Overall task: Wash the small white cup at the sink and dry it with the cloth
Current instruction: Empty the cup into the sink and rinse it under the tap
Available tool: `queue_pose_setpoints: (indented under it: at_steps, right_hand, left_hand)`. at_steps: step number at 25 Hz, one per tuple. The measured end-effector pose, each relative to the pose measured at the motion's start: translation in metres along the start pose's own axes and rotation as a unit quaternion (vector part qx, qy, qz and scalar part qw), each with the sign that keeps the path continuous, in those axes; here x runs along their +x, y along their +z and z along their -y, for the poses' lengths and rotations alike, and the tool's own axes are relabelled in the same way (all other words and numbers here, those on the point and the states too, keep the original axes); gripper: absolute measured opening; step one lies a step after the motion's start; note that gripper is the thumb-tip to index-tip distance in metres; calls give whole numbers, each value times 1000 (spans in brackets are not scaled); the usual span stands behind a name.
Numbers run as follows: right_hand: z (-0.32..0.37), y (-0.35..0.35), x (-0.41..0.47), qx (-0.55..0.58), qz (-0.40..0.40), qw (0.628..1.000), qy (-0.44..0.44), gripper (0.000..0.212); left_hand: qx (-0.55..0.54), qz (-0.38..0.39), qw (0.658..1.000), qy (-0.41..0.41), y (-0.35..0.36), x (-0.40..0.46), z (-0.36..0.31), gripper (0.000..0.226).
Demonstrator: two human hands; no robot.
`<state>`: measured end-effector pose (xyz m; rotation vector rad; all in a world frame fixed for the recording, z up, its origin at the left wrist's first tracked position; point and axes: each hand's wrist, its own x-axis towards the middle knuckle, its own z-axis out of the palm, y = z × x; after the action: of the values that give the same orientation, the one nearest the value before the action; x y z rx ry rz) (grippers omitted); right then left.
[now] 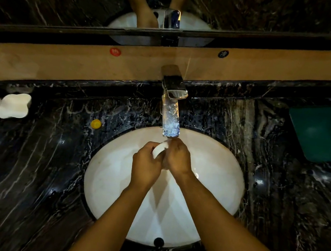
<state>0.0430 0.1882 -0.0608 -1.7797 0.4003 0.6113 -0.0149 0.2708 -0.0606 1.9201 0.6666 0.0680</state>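
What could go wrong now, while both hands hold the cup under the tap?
1. The wet cup, gripped between the left hand and right hand, might slip and chip against the sink.
2. The cup sits close under the tap, so lifting it could knock the spout.

Single head-worn wide-angle view, looking steeply down from close above onto oval white basin (217, 175) and chrome faucet (171, 105).
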Motion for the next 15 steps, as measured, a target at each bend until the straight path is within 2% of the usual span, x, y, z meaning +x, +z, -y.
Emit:
queue_pose_setpoints:
  at_steps: [2, 4, 5, 7, 9, 11, 15]
  right_hand:
    - [-1, 0, -2, 14, 6, 1000, -15, 18]
    - [-1, -2, -1, 63, 33, 997, 24, 12]
    - [-1, -3, -1, 76, 36, 995, 48, 16]
    - [-1, -6, 2, 127, 1, 984, 124, 22]
    - [2, -7, 3, 192, -22, 962, 191, 25]
    - [2, -6, 3, 181, -2, 971, 159, 23]
    - [-3, -6, -4, 44, 67, 997, 11, 23]
  left_hand:
    - [39, 15, 999, 10, 1, 0, 1, 18]
    - [54, 15, 998, 5, 1, 2, 3, 9]
    - [50, 11, 999, 2, 1, 2, 4, 7]
    - [8, 6, 1000, -15, 3, 2, 7, 7]
    - [-72, -4, 995, -71, 7, 1, 7, 5]
    - [-162, -7, 975, -149, 11, 1, 6, 4]
    - [-316, -20, 905, -285, 11, 11, 5, 11]
